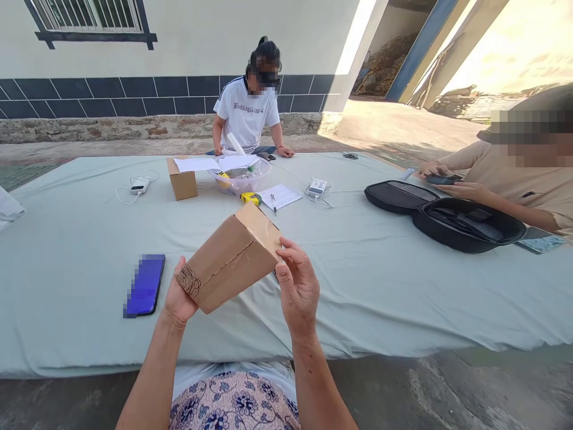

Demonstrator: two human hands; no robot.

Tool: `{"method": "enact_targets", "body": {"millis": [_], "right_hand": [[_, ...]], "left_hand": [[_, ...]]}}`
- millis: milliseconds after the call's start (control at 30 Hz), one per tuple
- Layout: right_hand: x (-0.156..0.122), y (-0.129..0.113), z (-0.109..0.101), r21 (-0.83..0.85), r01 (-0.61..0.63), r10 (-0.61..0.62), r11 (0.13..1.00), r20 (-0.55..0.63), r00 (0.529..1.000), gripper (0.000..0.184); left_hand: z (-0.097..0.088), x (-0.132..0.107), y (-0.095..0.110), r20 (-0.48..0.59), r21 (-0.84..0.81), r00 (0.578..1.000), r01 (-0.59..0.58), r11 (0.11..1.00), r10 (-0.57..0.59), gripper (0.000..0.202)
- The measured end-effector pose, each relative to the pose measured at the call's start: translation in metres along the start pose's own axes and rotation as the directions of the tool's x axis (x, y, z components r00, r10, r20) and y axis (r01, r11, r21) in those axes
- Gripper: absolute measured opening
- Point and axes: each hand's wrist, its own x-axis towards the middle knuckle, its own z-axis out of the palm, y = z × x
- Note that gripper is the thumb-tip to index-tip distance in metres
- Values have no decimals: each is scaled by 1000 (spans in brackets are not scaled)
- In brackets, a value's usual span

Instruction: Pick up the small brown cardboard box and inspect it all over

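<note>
A brown cardboard box (233, 260) is held up, tilted, above the near part of the table. Black scribbled lines mark its lower left corner, and a crease or slit runs along one side. My left hand (179, 298) grips that scribbled end from below, its fingers partly hidden behind the box. At the box's right end, my right hand (299, 285) has its thumb and fingertips against the edge. On the cloth to the left of the box lies a phone (145, 285) with a blue screen.
Across the cloth-covered table (380, 298) sit a second cardboard box (183, 184), a plastic basin (264, 173), a yellow tape measure (250, 198), paper with a pen (282, 196), and white devices with cables. An open black case (465, 224) lies at right. Two people sit around the table.
</note>
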Motion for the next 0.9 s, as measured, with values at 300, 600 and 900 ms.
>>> {"method": "enact_targets", "body": {"millis": [300,600,900], "right_hand": [[4,-5,4,14,-73,74,997,-164,984,29],[12,10,-3,130,-262,290,956,-307,906,46],[16,15,-4,104,-305,322,947,-382,867,49]], "left_hand": [[33,-23,-6,-112,131,927,-342,930,357,74],[19,-48,1,333,540,822,-568,621,463,137],[22,-48,-2,420,795,842,-522,310,340,163]]}}
